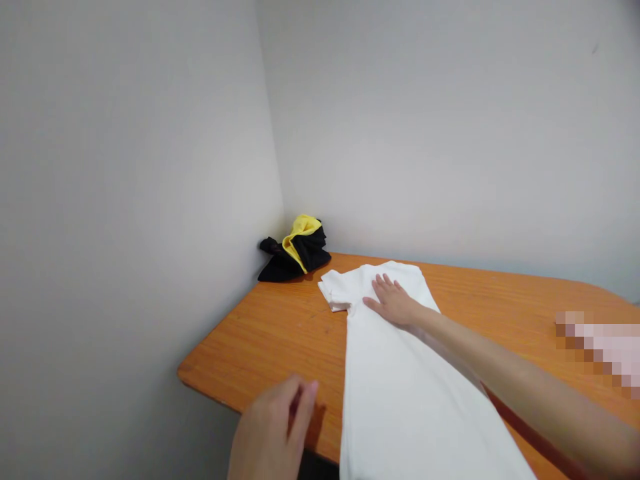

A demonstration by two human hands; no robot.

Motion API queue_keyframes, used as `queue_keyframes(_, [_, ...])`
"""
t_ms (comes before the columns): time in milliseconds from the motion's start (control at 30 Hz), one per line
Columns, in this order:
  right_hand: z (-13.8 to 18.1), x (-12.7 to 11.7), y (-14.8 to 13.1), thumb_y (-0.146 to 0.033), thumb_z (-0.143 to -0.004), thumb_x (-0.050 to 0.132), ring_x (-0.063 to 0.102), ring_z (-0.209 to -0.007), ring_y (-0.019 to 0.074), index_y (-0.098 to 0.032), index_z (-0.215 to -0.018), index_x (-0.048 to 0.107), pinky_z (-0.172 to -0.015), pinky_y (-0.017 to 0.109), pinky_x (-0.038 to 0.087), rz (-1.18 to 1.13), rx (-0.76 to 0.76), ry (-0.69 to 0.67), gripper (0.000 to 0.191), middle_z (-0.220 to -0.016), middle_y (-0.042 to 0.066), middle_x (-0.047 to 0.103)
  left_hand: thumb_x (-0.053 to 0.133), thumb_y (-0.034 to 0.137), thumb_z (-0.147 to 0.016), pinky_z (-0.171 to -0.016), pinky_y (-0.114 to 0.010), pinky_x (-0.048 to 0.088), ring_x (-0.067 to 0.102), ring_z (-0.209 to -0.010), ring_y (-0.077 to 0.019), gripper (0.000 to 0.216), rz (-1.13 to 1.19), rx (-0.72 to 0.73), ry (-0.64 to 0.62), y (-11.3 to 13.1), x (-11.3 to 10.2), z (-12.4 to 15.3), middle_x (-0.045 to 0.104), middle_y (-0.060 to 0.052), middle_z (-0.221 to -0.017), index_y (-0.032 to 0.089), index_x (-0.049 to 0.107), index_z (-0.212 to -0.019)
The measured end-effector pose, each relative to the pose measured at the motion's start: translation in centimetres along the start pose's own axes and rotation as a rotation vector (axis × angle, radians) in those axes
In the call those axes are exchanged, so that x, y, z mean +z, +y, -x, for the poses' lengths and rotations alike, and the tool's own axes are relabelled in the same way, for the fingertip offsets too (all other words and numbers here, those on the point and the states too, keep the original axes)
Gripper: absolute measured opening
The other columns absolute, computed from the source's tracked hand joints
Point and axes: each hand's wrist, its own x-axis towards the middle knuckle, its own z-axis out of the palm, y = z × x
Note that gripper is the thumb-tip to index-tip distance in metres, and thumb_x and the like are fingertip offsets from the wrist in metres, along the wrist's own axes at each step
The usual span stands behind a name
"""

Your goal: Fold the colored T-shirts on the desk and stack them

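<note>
A white short-sleeved T-shirt lies on the wooden table, folded lengthwise, its sleeves stacked together on the left. Its lower part runs toward me past the near table edge and out of the picture. Flat on the upper part of the shirt rests my right hand, fingers stretched out and palm down. My left hand is over the near table edge, left of the shirt and apart from it. Its fingers are loosely curled in beside the thumb, and nothing shows in them.
The orange-brown wooden table stands against grey walls that meet in a corner. A crumpled black and yellow garment lies at the far left corner. On the right edge, a pinkish thing is blurred into blocks.
</note>
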Motion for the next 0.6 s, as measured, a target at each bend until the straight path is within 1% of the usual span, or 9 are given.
queue_keyframes(100, [1.2,0.5,-2.4,-0.079,-0.087,0.014,0.005,-0.145,0.0322,-0.001,-0.151,0.024,-0.118,0.051,0.008,-0.005,0.002,0.022,0.102,-0.157,0.017,0.013,0.037,0.035,-0.099,-0.077,-0.027,0.041,0.063,-0.088,-0.0201,0.031,-0.242,0.134,0.009,0.9,-0.2,-8.9,0.07,-0.006,-0.093,0.021,0.062,-0.089])
queue_keyframes(133, [1.5,0.5,-2.7,-0.08,-0.087,0.013,0.005,-0.145,0.0326,-0.001,-0.152,0.023,-0.118,0.052,0.008,-0.006,0.007,0.031,0.103,-0.157,0.017,0.012,0.037,0.032,-0.099,-0.078,-0.026,0.041,0.064,-0.092,-0.0198,0.029,-0.309,0.124,-0.025,1.1,0.2,-12.0,0.07,-0.007,-0.098,0.019,0.062,-0.092])
queue_keyframes(200, [1.8,0.5,-3.0,-0.081,-0.086,0.014,0.007,-0.145,0.0328,0.0,-0.152,0.023,-0.118,0.052,0.007,-0.021,0.01,0.043,0.105,-0.157,0.018,0.013,0.038,0.026,-0.098,-0.083,-0.026,0.041,0.063,-0.1,-0.0205,0.027,-0.365,0.085,-0.032,1.4,1.6,-17.7,0.07,-0.01,-0.106,0.017,0.063,-0.099])
queue_keyframes(300, [2.0,0.2,-2.8,-0.083,-0.085,0.016,0.007,-0.145,0.0332,0.0,-0.151,0.023,-0.117,0.051,0.006,-0.049,0.012,0.059,0.106,-0.156,0.019,0.014,0.039,0.028,-0.098,-0.088,-0.029,0.042,0.062,-0.109,-0.0252,0.031,-0.428,-0.01,-0.036,1.7,4.2,-24.1,0.067,-0.018,-0.112,0.01,0.063,-0.105])
queue_keyframes(367, [1.9,0.2,-2.7,-0.083,-0.084,0.016,0.007,-0.145,0.0335,-0.001,-0.152,0.023,-0.117,0.051,0.004,-0.069,0.01,0.067,0.106,-0.156,0.019,0.014,0.039,0.039,-0.099,-0.087,-0.034,0.045,0.062,-0.109,-0.0294,0.041,-0.459,-0.077,-0.052,1.8,5.8,-26.6,0.066,-0.024,-0.112,0.006,0.063,-0.104])
queue_keyframes(400, [1.9,0.1,-2.8,-0.083,-0.084,0.015,0.007,-0.145,0.0336,-0.001,-0.152,0.023,-0.117,0.051,0.003,-0.079,0.01,0.069,0.107,-0.156,0.019,0.014,0.04,0.045,-0.098,-0.087,-0.037,0.046,0.062,-0.109,-0.0304,0.047,-0.468,-0.102,-0.065,1.9,6.4,-27.4,0.065,-0.024,-0.112,0.005,0.063,-0.104])
queue_keyframes(467, [1.9,0.2,-2.9,-0.084,-0.083,0.016,0.006,-0.145,0.0341,-0.001,-0.152,0.022,-0.117,0.051,0.001,-0.096,0.006,0.071,0.108,-0.156,0.019,0.013,0.049,0.054,-0.093,-0.092,-0.043,0.046,0.061,-0.11,-0.029,0.05,-0.476,-0.122,-0.097,2.0,7.3,-28.3,0.065,-0.02,-0.113,0.007,0.064,-0.103])
queue_keyframes(533, [1.9,0.1,-3.0,-0.085,-0.083,0.016,0.005,-0.145,0.0345,-0.001,-0.152,0.022,-0.117,0.051,0.0,-0.113,0.007,0.073,0.109,-0.156,0.019,0.013,0.059,0.051,-0.089,-0.096,-0.045,0.045,0.06,-0.11,-0.0253,0.042,-0.466,-0.122,-0.133,2.0,7.6,-28.5,0.065,-0.013,-0.114,0.012,0.064,-0.102])
queue_keyframes(600, [2.0,0.1,-3.1,-0.084,-0.083,0.015,0.005,-0.145,0.035,0.0,-0.152,0.022,-0.117,0.051,-0.001,-0.13,0.007,0.075,0.109,-0.156,0.019,0.013,0.061,0.043,-0.09,-0.096,-0.045,0.046,0.06,-0.108,-0.0229,0.032,-0.431,-0.123,-0.158,1.9,7.5,-28.5,0.065,-0.008,-0.112,0.014,0.064,-0.103])
